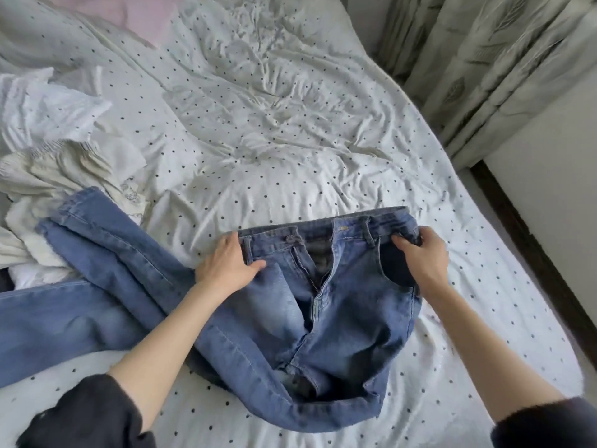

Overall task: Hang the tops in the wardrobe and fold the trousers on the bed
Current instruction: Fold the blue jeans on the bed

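Spreading across the bed (290, 140), near its right edge, the jeans (339, 302) lie front up, fly open, legs trailing toward the left edge. Flatten the waistband before folding one leg over the other. The left hand (226, 266) presses flat with fingers spread; the right hand (420, 257) pinches the waistband corner. No containers show.

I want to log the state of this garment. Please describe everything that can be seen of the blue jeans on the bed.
The blue jeans look like faded denim and lie front up on the dotted bed sheet, waistband away from the camera. Button undone, zip open. The legs are crumpled and trail to the left, onto a pile of white clothes. The left hand rests on one hip; the right hand grips the other side of the waistband.
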`<action>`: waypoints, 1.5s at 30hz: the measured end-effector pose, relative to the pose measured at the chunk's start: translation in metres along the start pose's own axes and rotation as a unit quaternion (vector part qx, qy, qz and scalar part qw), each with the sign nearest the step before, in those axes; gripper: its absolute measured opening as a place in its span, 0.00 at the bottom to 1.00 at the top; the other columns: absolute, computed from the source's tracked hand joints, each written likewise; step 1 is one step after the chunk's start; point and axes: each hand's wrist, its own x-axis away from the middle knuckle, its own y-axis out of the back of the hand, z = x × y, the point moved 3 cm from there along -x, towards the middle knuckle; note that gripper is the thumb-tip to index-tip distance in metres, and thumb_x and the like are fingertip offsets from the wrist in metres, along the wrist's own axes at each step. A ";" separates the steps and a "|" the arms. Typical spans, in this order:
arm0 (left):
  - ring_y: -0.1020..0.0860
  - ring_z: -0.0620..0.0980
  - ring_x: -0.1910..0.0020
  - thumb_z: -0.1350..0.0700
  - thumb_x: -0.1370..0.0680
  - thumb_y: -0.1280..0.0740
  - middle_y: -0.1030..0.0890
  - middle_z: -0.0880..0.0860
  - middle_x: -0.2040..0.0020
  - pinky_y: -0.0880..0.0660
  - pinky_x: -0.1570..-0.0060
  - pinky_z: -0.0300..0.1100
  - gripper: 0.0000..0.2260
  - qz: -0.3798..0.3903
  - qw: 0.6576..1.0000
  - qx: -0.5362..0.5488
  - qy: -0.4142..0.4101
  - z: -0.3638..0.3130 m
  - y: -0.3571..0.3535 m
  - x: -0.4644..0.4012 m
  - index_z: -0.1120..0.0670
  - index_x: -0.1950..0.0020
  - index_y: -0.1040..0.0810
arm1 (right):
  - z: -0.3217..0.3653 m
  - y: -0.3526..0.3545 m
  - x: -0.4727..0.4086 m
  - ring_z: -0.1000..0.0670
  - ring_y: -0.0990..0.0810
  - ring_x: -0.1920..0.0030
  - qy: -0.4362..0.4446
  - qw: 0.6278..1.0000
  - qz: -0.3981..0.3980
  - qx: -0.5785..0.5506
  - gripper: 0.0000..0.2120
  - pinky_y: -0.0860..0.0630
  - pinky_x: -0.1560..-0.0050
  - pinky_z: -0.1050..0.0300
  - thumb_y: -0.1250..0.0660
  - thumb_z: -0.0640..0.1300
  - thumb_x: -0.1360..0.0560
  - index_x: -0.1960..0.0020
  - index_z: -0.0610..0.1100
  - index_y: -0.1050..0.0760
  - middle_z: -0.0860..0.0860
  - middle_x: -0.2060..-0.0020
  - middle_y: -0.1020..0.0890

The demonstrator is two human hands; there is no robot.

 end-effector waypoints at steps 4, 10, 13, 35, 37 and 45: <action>0.43 0.60 0.28 0.42 0.26 0.32 0.42 0.57 0.25 0.40 0.33 0.53 0.40 -0.024 0.999 -0.033 0.005 -0.015 -0.010 -0.027 0.57 0.24 0.49 | -0.026 0.019 0.004 0.43 0.23 0.54 -0.026 0.999 -0.019 -0.009 0.08 0.26 0.53 0.48 0.30 0.45 0.27 0.53 0.41 0.24 0.46 0.58 0.20; 0.26 0.55 0.51 0.55 0.30 0.25 0.25 0.57 0.40 0.29 0.52 0.47 0.27 -0.008 0.991 0.132 0.022 -0.035 -0.009 -0.050 0.53 0.38 0.38 | -0.049 0.039 -0.007 0.43 0.21 0.56 -0.069 0.995 -0.036 -0.069 0.08 0.24 0.52 0.45 0.29 0.43 0.28 0.56 0.40 0.24 0.45 0.60 0.20; 0.25 0.57 0.49 0.60 0.28 0.28 0.23 0.57 0.42 0.34 0.54 0.43 0.23 -0.101 0.983 0.140 -0.065 -0.087 0.002 -0.055 0.54 0.38 0.36 | -0.056 0.059 -0.024 0.41 0.21 0.56 -0.103 0.987 -0.048 -0.113 0.07 0.24 0.53 0.46 0.29 0.42 0.29 0.60 0.41 0.26 0.45 0.62 0.20; 0.38 0.57 0.29 0.56 0.22 0.36 0.35 0.58 0.28 0.38 0.33 0.50 0.27 -0.107 0.956 -0.023 -0.271 -0.379 -0.032 -0.176 0.55 0.25 0.41 | -0.093 0.130 -0.215 0.42 0.29 0.35 -0.148 0.980 -0.067 -0.111 0.25 0.33 0.35 0.50 0.33 0.44 0.26 0.31 0.42 0.35 0.45 0.35 0.27; 0.41 0.55 0.26 0.52 0.20 0.38 0.39 0.58 0.25 0.41 0.30 0.49 0.26 0.015 0.964 -0.092 -0.250 -0.346 -0.064 -0.176 0.55 0.24 0.42 | -0.096 0.111 -0.198 0.41 0.35 0.30 -0.048 0.997 -0.039 0.043 0.25 0.38 0.32 0.50 0.35 0.44 0.25 0.29 0.41 0.36 0.43 0.31 0.32; 0.60 0.49 0.24 0.45 0.17 0.55 0.61 0.47 0.22 0.56 0.27 0.56 0.24 0.115 0.938 -0.275 -0.179 -0.217 -0.099 -0.130 0.44 0.23 0.60 | -0.106 0.024 -0.105 0.48 0.50 0.24 0.184 0.908 0.170 0.336 0.25 0.57 0.26 0.48 0.52 0.55 0.19 0.24 0.49 0.45 0.48 0.23 0.49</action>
